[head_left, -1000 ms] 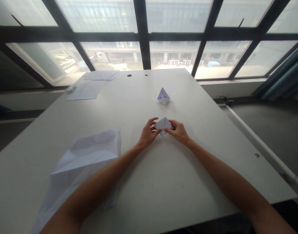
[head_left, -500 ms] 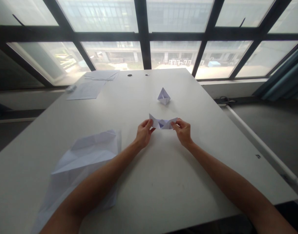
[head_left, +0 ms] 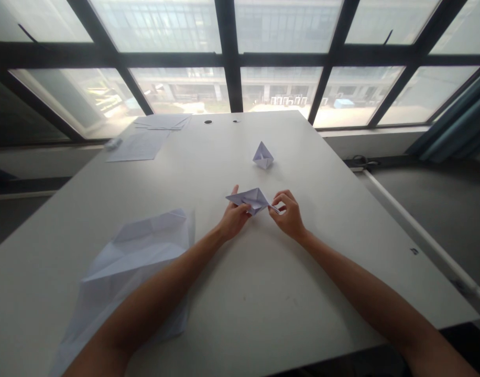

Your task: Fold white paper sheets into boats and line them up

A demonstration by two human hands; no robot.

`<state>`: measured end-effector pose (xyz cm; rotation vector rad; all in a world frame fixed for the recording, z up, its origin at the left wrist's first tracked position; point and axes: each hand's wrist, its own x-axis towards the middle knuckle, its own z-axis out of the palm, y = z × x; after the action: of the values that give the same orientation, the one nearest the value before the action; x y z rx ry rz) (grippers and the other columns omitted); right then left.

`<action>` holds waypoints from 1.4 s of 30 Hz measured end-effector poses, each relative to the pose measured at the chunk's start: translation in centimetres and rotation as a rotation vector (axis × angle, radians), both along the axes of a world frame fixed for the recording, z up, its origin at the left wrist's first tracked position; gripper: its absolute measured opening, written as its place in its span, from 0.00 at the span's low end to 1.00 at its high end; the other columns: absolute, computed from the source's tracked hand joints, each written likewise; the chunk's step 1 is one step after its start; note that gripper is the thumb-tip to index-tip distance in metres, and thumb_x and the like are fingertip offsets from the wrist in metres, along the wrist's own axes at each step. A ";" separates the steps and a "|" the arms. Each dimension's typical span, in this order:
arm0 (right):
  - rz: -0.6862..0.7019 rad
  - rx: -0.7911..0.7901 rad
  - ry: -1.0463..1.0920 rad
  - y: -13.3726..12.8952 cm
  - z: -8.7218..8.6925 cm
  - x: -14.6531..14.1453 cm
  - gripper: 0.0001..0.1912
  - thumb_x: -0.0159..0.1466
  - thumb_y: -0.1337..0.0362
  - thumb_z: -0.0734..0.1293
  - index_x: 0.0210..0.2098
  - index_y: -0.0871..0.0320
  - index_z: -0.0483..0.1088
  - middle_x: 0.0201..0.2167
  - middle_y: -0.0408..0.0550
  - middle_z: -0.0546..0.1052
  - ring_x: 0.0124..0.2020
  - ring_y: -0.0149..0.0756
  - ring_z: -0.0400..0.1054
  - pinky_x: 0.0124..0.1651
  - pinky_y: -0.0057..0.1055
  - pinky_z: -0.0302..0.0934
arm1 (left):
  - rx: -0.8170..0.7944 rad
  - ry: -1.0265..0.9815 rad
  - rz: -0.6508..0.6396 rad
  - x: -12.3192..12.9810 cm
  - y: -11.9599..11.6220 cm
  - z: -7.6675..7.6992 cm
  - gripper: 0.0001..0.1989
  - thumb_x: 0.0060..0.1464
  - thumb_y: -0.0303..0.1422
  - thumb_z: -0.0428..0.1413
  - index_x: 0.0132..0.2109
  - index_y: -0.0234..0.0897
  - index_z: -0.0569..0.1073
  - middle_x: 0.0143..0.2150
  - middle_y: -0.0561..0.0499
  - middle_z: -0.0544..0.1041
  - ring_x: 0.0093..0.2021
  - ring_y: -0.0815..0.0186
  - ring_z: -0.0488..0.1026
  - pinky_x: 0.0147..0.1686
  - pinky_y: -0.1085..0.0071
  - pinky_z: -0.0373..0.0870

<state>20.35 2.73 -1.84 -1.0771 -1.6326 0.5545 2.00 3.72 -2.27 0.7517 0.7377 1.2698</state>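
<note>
1. We work near the middle of the white table (head_left: 243, 309), with its far edge well ahead of our hands and its right edge well off to the right. Plain tabletop lies between our forearms and on both sides of our hands.
2. Our left hand (head_left: 235, 220) is half closed, with the thumb raised and the fingers pinching the near side of the folded paper piece (head_left: 251, 200).
3. Our right hand (head_left: 289, 214) is curled, with its thumb and forefinger (head_left: 278, 199) pinching the narrow point that sticks out on the right of that piece. The other fingers bend inward, and both wrists angle toward each other.
4. The folded paper piece is a pale, pointed shape between our hands, just above or resting on the table; we cannot tell which.
5. A small paper boat (head_left: 263, 156) stands upright ahead of our hands, well apart from them.
6. A large creased sheet of paper (head_left: 138, 246) lies to the left, just beside our left forearm and partly under it.
7. Loose papers (head_left: 139, 146) and a thin stack of paper (head_left: 163, 121) lie near the far left corner, in front of the large window (head_left: 279, 57).
</note>
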 end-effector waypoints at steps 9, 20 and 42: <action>0.238 -0.272 0.137 1.3 -0.2 2.0 0.24 0.65 0.42 0.59 0.30 0.57 0.70 0.33 0.47 0.73 0.31 0.34 0.67 0.29 0.28 0.59 | 0.145 0.313 -0.050 -0.1 0.6 -0.6 0.31 0.49 0.35 0.65 0.60 0.37 0.68 0.42 0.48 0.79 0.40 0.61 0.76 0.39 0.69 0.71; 0.248 -0.544 0.100 1.5 -0.5 1.0 0.11 0.51 0.59 0.71 0.24 0.58 0.65 0.21 0.39 0.69 0.23 0.28 0.60 0.26 0.26 0.52 | 0.308 0.612 -0.175 0.0 -0.2 0.2 0.29 0.49 0.32 0.62 0.59 0.35 0.70 0.45 0.45 0.79 0.43 0.59 0.76 0.42 0.66 0.72; 0.351 -0.643 0.353 1.6 0.1 1.3 0.19 0.51 0.64 0.68 0.44 0.56 0.68 0.32 0.43 0.79 0.33 0.37 0.73 0.35 0.29 0.65 | 0.212 0.441 -0.183 -0.3 -0.1 0.4 0.27 0.53 0.34 0.58 0.60 0.37 0.67 0.48 0.46 0.76 0.46 0.59 0.73 0.44 0.66 0.68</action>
<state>21.63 4.35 -1.76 -1.0571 -1.3564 1.4880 1.67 3.59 -1.92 1.2689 0.8710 1.0344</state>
